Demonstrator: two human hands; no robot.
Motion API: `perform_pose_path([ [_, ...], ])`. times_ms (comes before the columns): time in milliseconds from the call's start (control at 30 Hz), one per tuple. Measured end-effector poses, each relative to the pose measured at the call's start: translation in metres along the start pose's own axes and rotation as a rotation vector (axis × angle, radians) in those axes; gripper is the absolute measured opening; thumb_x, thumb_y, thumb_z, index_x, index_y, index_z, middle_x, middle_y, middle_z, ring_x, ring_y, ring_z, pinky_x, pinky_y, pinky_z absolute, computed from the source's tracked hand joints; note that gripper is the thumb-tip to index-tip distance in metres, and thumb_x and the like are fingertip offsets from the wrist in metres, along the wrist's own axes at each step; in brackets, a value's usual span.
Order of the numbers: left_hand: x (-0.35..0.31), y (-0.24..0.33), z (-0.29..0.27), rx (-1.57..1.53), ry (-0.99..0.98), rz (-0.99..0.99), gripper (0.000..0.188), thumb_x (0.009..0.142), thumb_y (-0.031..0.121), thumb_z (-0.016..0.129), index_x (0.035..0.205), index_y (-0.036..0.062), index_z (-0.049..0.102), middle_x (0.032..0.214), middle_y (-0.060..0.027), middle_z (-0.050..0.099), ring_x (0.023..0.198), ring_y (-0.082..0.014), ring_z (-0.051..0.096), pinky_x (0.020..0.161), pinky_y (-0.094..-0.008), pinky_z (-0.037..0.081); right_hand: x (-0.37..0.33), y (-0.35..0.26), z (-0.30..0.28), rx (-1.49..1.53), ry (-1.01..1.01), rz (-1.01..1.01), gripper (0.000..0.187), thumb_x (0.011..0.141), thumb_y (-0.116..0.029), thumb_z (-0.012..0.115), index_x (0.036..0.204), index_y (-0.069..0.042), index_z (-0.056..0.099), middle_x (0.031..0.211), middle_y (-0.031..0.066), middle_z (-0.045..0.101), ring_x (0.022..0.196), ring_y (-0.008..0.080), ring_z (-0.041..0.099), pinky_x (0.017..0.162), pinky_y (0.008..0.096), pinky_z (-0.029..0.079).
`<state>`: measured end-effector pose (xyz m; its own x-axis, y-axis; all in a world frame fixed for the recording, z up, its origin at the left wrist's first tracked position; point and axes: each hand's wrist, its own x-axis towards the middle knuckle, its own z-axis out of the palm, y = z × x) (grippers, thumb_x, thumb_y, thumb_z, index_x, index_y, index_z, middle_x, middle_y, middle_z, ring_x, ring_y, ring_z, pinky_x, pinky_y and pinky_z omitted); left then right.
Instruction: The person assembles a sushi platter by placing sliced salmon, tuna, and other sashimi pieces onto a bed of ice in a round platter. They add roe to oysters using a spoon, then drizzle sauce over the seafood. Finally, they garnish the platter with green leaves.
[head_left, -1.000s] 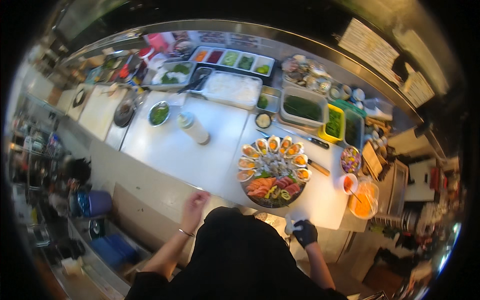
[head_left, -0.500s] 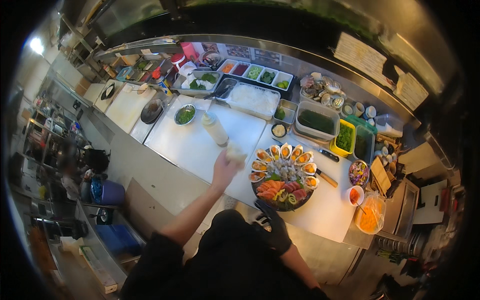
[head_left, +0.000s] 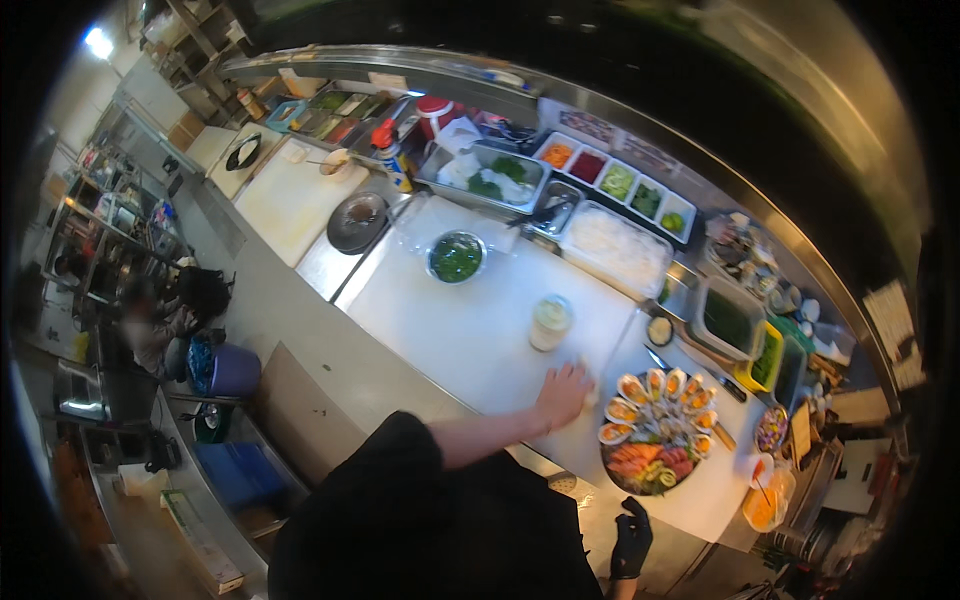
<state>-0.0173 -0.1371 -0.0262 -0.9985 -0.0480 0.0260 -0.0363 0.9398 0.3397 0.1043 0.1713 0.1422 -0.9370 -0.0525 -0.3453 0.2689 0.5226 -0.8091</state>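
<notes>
My bare left hand (head_left: 563,396) presses down on the white cutting board (head_left: 420,345), fingers over what looks like a folded white cloth; only a sliver of it shows at the fingertips. Just beyond stands a squeeze bottle (head_left: 550,323) with pale contents. To the right, a round dark platter (head_left: 612,470) bears oysters in their shells (head_left: 620,410) around its far side, with orange and red sliced fish (head_left: 634,460) at the near side. My right hand (head_left: 631,540), in a black glove, hangs empty off the board's near edge, fingers loosely bent and apart.
A metal bowl of chopped greens (head_left: 456,257) sits on the board's far left. Behind are a tray of shredded white garnish (head_left: 617,248) and small tubs of vegetables (head_left: 616,182). Knives (head_left: 733,387) lie beyond the platter. Another person (head_left: 150,325) is far left.
My left hand has come down onto the board with the cloth. My right hand has moved away from the platter's edge. The view has swung left.
</notes>
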Motion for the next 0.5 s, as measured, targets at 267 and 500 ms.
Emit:
perform_pose_path([
  [267,-0.109,-0.167,-0.109,-0.455,0.073,-0.284,0.028,0.081,0.014,0.076,0.109,0.0167,0.074,0.114,-0.0128,0.066,0.111,-0.0374,0.062,0.097,-0.0512,0.053,0.076,-0.091,0.175,0.247,-0.153,-0.248,0.081,0.084,0.0,0.078,0.16,-0.001,0.049,0.145,0.0139,0.066,0.114,0.022,0.068,0.091,0.0357,0.057],
  [500,-0.064,-0.241,-0.138,-0.357,0.256,-0.477,0.047,0.094,0.044,0.077,0.125,0.0121,0.067,0.128,-0.0158,0.067,0.121,-0.0378,0.066,0.1,-0.0522,0.052,0.23,-0.17,0.325,0.239,-0.048,-0.446,0.075,0.092,-0.011,0.075,0.161,-0.005,0.047,0.154,0.0144,0.057,0.129,0.0295,0.06,0.103,0.0437,0.053],
])
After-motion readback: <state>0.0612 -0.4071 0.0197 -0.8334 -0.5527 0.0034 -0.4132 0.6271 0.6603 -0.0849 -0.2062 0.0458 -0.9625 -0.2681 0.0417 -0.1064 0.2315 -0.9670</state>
